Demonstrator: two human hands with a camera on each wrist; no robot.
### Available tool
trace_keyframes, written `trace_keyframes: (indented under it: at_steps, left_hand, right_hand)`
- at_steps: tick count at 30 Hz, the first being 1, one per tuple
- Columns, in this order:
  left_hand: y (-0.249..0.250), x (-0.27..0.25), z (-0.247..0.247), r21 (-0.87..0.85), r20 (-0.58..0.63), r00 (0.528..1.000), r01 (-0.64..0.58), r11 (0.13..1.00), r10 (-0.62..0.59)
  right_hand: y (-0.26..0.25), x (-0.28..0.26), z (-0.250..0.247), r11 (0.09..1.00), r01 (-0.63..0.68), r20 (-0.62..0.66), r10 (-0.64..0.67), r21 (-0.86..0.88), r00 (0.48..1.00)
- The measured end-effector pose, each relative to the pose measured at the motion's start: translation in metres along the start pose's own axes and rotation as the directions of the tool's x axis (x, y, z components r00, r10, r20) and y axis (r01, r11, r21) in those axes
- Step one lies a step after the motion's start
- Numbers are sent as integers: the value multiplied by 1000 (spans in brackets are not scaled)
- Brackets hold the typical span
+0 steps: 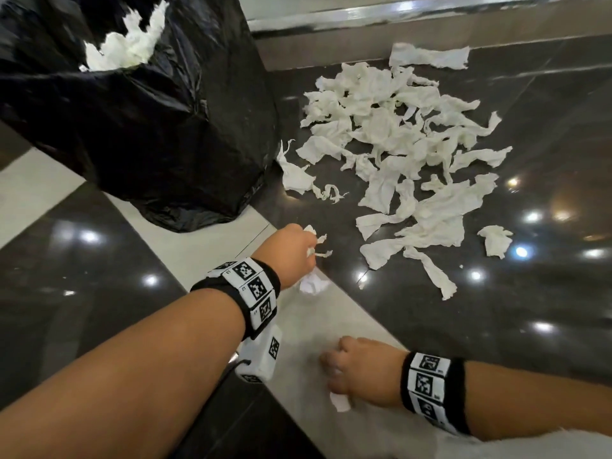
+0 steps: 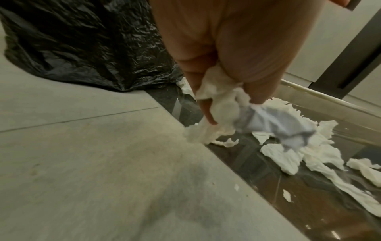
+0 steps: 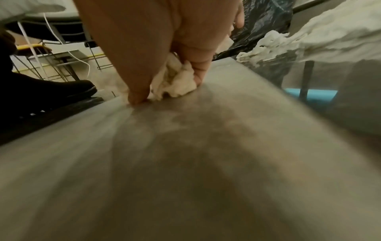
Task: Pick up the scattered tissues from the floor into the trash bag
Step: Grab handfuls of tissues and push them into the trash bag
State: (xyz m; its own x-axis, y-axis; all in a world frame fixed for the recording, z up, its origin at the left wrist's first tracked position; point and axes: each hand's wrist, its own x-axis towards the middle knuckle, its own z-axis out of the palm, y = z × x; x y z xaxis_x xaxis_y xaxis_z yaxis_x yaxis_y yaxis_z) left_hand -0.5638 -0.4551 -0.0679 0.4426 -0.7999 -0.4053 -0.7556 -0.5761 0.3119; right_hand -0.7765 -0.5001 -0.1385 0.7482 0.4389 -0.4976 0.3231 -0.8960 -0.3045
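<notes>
Overhead first, from the head view: the left hand [image 1: 291, 250] reaches forward over the pale stone floor strip [image 1: 205, 246], fingers curled round a crumpled wad of white tissue [image 1: 311, 283] that sticks out above and below the fist. It sits just off the strip's far edge, where the pale stone meets the glossy dark floor tile [image 1: 496, 326]. The crinkled black plastic trash bag [image 1: 149, 134] stands up and to the left of that hand, its mouth holding white tissue already. A big scatter of torn white tissues [image 1: 397, 144] lies on the dark tile to the right of the bag, reaching back to a low metal-edged step [image 1: 397, 14]. The right hand [image 1: 357, 372] is low on the pale strip, nearer the body, fingers closed on a small white tissue scrap [image 1: 341, 402]. Bare floor lies between the two hands.

Next, the left wrist view: the fingers of the left hand [image 2: 226, 57] pinch the tissue wad [image 2: 222, 106], which hangs just above the strip's edge; the bag [image 2: 92, 48] stands close on the left and loose tissues [image 2: 309, 154] spread on the right.

Lastly, the right wrist view: the right hand [image 3: 164, 48] presses down at the floor, thumb tip touching the pale stone, fingers wrapped on the scrap [image 3: 177, 81]. A dark shoe [image 3: 51, 91] rests at the left.
</notes>
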Motion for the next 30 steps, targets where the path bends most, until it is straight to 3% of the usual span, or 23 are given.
trace_keyframes:
  at_steps: [2, 4, 5, 7, 9, 11, 13, 16, 20, 22, 24, 30]
  left_hand:
    - [0, -3, 0, 21, 12, 1000, -6, 1000, 5]
    - [0, -4, -2, 13, 21, 1000, 5, 1000, -5]
    - [0, -4, -4, 4, 18, 1000, 12, 1000, -13]
    - [1, -3, -10, -2, 10, 1000, 18, 1000, -18]
    - [3, 0, -17, 13, 11, 1000, -7, 1000, 7]
    - [6, 4, -31, 77, 17, 998, -68, 995, 67]
    - [10, 10, -54, 163, 29, 989, -149, 975, 146]
    - [25, 17, -118, 300, 19, 966, -251, 921, 257]
    - [43, 13, -233, 306, -209, 937, -210, 928, 281]
    - [41, 12, -284, 252, -356, 911, -120, 960, 207]
    - [25, 11, -319, 183, -447, 891, 6, 983, 78]
    - [-65, 33, -365, 106, -470, 860, 277, 955, -198]
  right_hand:
    - [12, 3, -9, 996, -52, -60, 57, 74, 997]
    - [39, 3, -30, 944, -179, -210, 242, 277, 947]
    - [56, -2, -45, 886, -302, -231, 395, 352, 889]
    - [93, -18, -64, 743, -506, -294, 650, 438, 701]
    - [125, -36, -65, 580, -655, -264, 811, 484, 523]
    - [144, -47, -59, 435, -743, -101, 887, 509, 451]
    - [154, -51, -52, 376, -768, -3, 899, 519, 438]
    - [163, -57, -57, 394, -734, -80, 902, 552, 424]
    - [169, -70, -100, 291, -578, -88, 932, 762, 353]
    - [166, -78, -133, 249, -509, -85, 942, 824, 325]
    - [164, -82, -161, 305, -534, -134, 932, 789, 335]
    - [171, -72, -255, 469, -638, -276, 881, 611, 384]
